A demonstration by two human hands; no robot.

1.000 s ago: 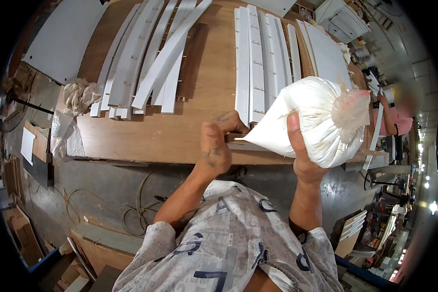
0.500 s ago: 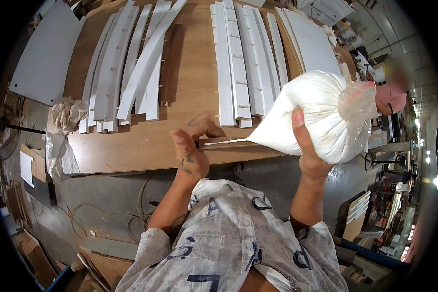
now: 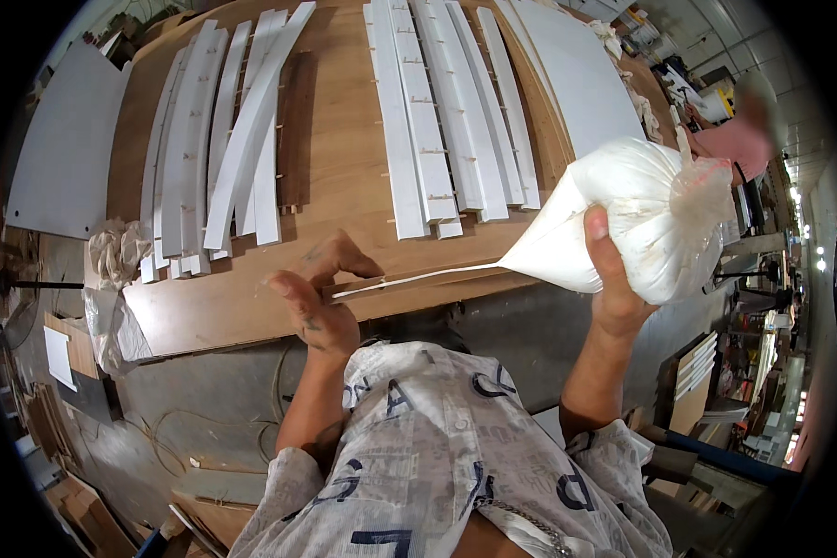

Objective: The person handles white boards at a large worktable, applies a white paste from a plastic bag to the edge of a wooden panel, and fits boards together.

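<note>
My right hand (image 3: 614,279) is wrapped round a plump clear plastic bag (image 3: 567,237) full of white paste, gathered at its top and narrowed to a point on the left. From that point a thin white bead (image 3: 437,272) runs left along a narrow brown wooden strip (image 3: 409,285). My left hand (image 3: 321,293) has its thumb and fingers curled round the left end of this strip, by the table's near edge. The palm side and the strip's underside are hidden.
White slats (image 3: 186,158) with small wooden dowels lie in two groups on the brown table (image 3: 344,167). White panels (image 3: 577,79) lie at the right, and another white panel (image 3: 70,139) stands at the left. Crumpled plastic (image 3: 112,316) hangs at the table's left corner. A co-worker (image 3: 739,139) is far right.
My left hand has moved left, away from the bag. The bag in my right hand has shifted slightly right. The white bead between them has grown longer.
</note>
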